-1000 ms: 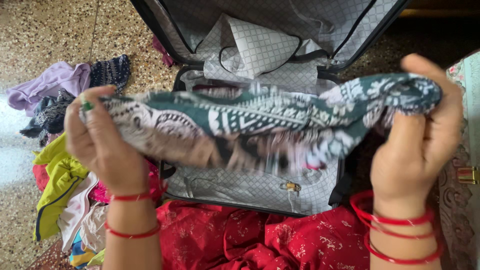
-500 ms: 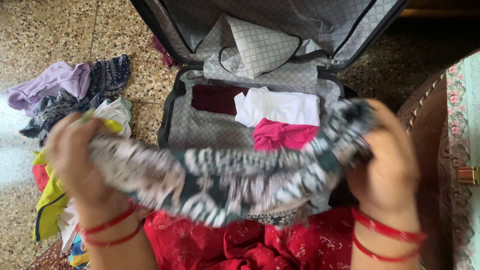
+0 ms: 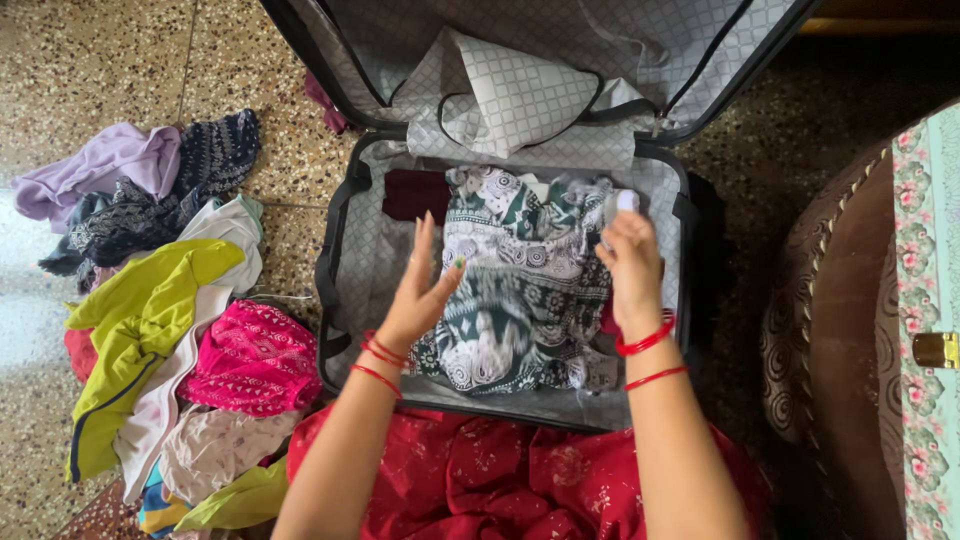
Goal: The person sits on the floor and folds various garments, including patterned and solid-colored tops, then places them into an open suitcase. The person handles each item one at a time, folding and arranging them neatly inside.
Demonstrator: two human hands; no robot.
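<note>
A green and white patterned cloth (image 3: pixel 515 285) lies spread inside the open suitcase (image 3: pixel 345 215), over other folded clothes. My left hand (image 3: pixel 422 285) hovers just left of the cloth, fingers apart and holding nothing. My right hand (image 3: pixel 630 260) rests at the cloth's upper right edge, with its fingers curled; whether it still pinches the fabric is unclear. A dark maroon garment (image 3: pixel 412 193) shows at the suitcase's back left. Red bangles ring both wrists.
A heap of loose clothes lies on the speckled floor to the left: a yellow-green top (image 3: pixel 140 315), a pink patterned piece (image 3: pixel 255 355), a lilac one (image 3: pixel 95 170). Red fabric (image 3: pixel 480 480) covers my lap. A brown upholstered furniture edge (image 3: pixel 850 330) stands at right.
The patterned cloth, held stretched between both hands in front of me, has gone down into the suitcase and now covers the white and pink clothes. My left hand has let go.
</note>
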